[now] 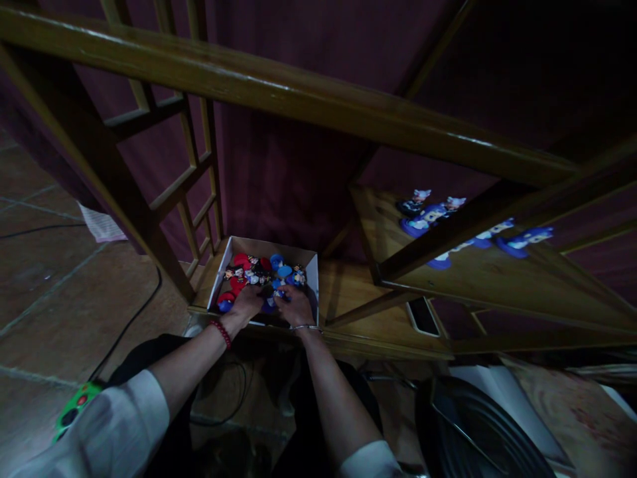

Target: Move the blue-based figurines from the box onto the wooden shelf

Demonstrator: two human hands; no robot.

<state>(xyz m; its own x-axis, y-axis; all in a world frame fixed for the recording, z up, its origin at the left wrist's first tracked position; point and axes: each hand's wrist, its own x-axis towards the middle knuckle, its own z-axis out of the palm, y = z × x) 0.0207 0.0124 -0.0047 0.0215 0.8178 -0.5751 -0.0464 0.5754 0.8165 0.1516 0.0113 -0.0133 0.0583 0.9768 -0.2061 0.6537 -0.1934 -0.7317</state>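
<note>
A white-sided open cardboard box (313, 279) stands on the low wooden shelf in front of me. Inside lie several small figurines, red-based ones (241, 260) on the left and blue-based ones (283, 271) on the right. My left hand (249, 303) reaches over the box's near edge beside the red figurines, its fingers mostly hidden from above. At the right half of the box, my right hand (295, 305) has its fingers curled down among the blue figurines, touching at least one. Whether either hand grips a figurine is too dark and small to make out.
Several blue and dark figurines (423, 218) stand on a higher shelf (388, 259) at the right. A phone-like dark panel (423, 315) lies on the lower shelf. Wooden beams (279, 93) cross above my arms. A black chair (472, 431) and green game controller (77, 408) are nearby.
</note>
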